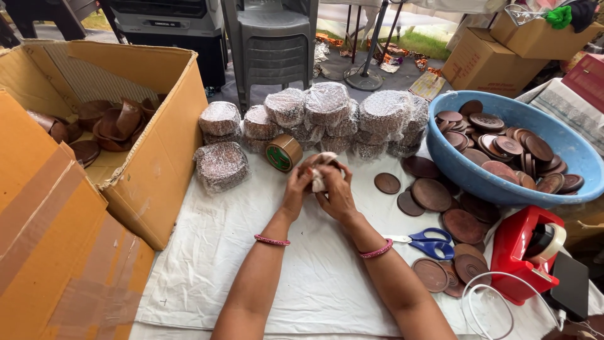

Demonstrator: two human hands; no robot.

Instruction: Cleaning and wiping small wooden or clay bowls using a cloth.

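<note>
Cupping a wrapped bundle (pixel 319 169) between left hand (pixel 297 186) and right hand (pixel 336 192).

Bright even daylight, soft faint shadows, sharp focus, wide-angle bending at edges

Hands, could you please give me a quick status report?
Left hand and right hand both gripping a wrapped bundle. Tape roll just beside. Nothing in the way.

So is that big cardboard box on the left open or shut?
Open. The cardboard box lies with its flaps spread, and brown curved pieces show inside it, well left of both hands.
</note>
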